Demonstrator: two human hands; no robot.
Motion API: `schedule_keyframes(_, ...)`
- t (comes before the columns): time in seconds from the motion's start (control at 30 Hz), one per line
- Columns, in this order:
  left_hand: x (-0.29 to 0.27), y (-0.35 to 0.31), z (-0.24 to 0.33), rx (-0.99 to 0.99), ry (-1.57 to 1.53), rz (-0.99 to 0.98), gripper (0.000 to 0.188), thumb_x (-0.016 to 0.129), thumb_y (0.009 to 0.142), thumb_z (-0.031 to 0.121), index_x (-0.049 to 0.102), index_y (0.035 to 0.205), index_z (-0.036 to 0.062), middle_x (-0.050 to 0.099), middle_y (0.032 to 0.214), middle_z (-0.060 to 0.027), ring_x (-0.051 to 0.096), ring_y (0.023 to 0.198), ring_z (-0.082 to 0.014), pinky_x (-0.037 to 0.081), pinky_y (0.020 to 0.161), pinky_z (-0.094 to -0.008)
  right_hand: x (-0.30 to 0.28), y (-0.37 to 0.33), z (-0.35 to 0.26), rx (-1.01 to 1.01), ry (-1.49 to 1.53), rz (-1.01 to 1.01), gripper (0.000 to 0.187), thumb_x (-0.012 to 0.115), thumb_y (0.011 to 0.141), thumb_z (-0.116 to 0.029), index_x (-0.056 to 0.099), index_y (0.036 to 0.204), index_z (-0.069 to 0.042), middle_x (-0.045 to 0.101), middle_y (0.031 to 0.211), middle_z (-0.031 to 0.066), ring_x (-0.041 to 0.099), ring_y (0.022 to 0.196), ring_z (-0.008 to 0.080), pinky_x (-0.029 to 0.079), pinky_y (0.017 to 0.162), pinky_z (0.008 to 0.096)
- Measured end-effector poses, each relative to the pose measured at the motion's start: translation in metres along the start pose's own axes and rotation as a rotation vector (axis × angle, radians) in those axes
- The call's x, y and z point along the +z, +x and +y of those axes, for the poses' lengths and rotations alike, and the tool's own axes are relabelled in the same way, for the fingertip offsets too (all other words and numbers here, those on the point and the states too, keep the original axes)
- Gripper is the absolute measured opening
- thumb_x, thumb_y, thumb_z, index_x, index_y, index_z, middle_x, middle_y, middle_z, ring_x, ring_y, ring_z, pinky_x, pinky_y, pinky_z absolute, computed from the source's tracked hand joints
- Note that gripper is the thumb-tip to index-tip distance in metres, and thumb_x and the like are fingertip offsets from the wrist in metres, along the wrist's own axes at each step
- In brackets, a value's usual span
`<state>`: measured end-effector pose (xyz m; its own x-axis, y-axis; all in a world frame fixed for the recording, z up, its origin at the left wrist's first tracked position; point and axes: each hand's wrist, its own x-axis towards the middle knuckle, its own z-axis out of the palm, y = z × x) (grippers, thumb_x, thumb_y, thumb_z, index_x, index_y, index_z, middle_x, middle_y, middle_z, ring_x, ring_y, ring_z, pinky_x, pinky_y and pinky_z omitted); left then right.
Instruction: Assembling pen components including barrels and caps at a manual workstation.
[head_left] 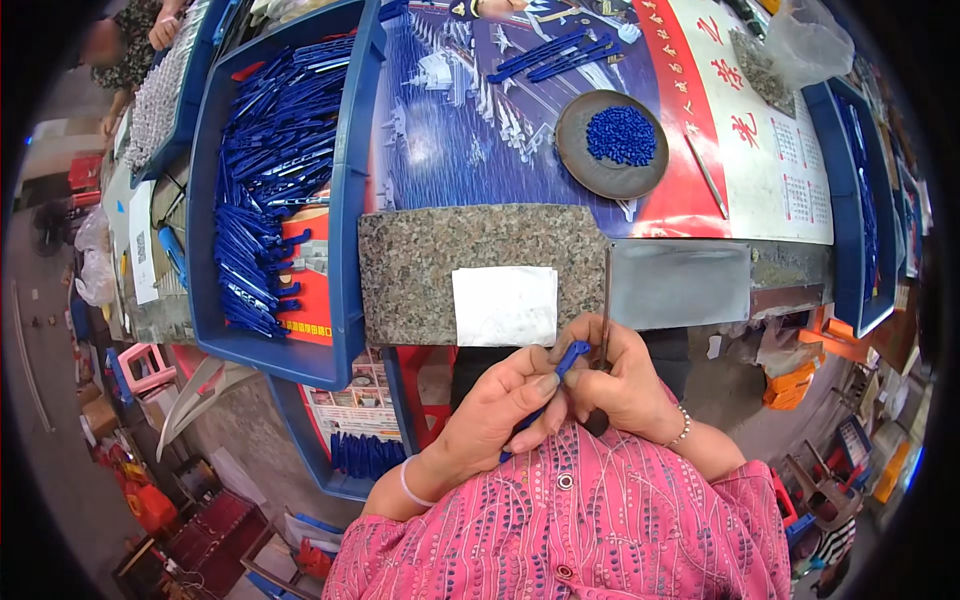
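Observation:
Close to my body, over the near edge of the work surface, my left hand [505, 395] is closed around a slim blue plastic strip [573, 355], its hooked end pointing up and away. My right hand [630, 385] meets it there, with fingertips pinched near that end. A thin dark rod-like tool [606, 290] stands up out of the right hand's grip; its lower part is hidden by the fingers. Whether a small piece sits between the right fingertips cannot be made out. Just beyond the hands, a folded white paper [505, 305] lies on a speckled granite slab [410, 265].
Left stands a blue tray [353, 210] heaped with blue strips; a lower tray [300, 440] holds more. Beyond the slab are a round dish [572, 160] of small blue pieces, a metal stick [708, 180] and loose strips [560, 58]. Another tray [850, 290] stands right. Another person's hand [164, 32] shows far left.

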<state>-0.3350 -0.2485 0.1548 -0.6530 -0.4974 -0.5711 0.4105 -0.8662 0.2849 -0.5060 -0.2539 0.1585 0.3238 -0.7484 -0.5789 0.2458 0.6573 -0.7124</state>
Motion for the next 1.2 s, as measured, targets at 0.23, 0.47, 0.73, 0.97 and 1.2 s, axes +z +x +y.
schedule_keyframes(0.23, -0.006, 0.007, -0.002, -0.012, -0.175, -0.049, 0.016, 0.041, 0.097, 0.019, 0.046, 0.099, 0.004, 0.053, 0.07, -0.0074, 0.035, 0.038, -0.0044, 0.027, 0.034, -0.0158, -0.003, 0.006, 0.001, 0.033, 0.142, -0.003, 0.019, 0.054, 0.081, -0.002, 0.05, 0.099, 0.003, 0.052, 0.072, 0.0043, 0.047, 0.047, 0.0071, 0.038, 0.043, 0.0204)
schedule_keyframes(0.47, -0.011, 0.013, -0.002, -0.145, -0.498, -0.193, 0.022, 0.034, 0.098, 0.019, 0.046, 0.11, 0.0047, 0.051, 0.069, -0.0048, 0.034, 0.034, -0.0033, 0.025, 0.03, -0.016, -0.005, 0.005, 0.0, 0.012, 0.325, -0.019, 0.02, 0.044, 0.09, -0.006, 0.049, 0.105, 0.005, 0.052, 0.074, 0.0052, 0.04, 0.047, 0.0069, 0.036, 0.043, 0.0214)
schedule_keyframes(0.73, -0.006, 0.011, 0.0, -0.124, -0.433, -0.069, 0.025, 0.035, 0.097, 0.017, 0.047, 0.11, -0.0002, 0.048, 0.064, -0.0037, 0.034, 0.031, -0.0036, 0.026, 0.029, -0.0168, -0.007, 0.004, -0.001, 0.002, 0.296, -0.024, 0.021, 0.044, 0.089, -0.005, 0.049, 0.107, 0.006, 0.052, 0.074, 0.0051, 0.042, 0.048, 0.0067, 0.036, 0.044, 0.0211)
schedule_keyframes(0.97, -0.002, 0.01, 0.001, -0.099, -0.327, -0.045, 0.023, 0.04, 0.095, 0.016, 0.047, 0.111, 0.001, 0.047, 0.064, -0.0035, 0.033, 0.033, -0.0045, 0.027, 0.031, -0.0166, -0.008, 0.004, 0.0, -0.024, 0.225, -0.016, 0.022, 0.045, 0.088, -0.003, 0.049, 0.108, 0.007, 0.051, 0.07, 0.0043, 0.043, 0.047, 0.0064, 0.036, 0.044, 0.0207)
schedule_keyframes(1.2, 0.002, 0.007, 0.003, -0.001, -0.078, 0.012, 0.022, 0.046, 0.092, 0.014, 0.047, 0.111, 0.0024, 0.051, 0.067, -0.005, 0.035, 0.037, -0.0052, 0.028, 0.033, -0.0168, -0.007, 0.006, -0.001, -0.035, 0.226, -0.008, 0.019, 0.047, 0.086, -0.002, 0.05, 0.103, 0.006, 0.052, 0.068, 0.0044, 0.044, 0.048, 0.0066, 0.036, 0.044, 0.0208)
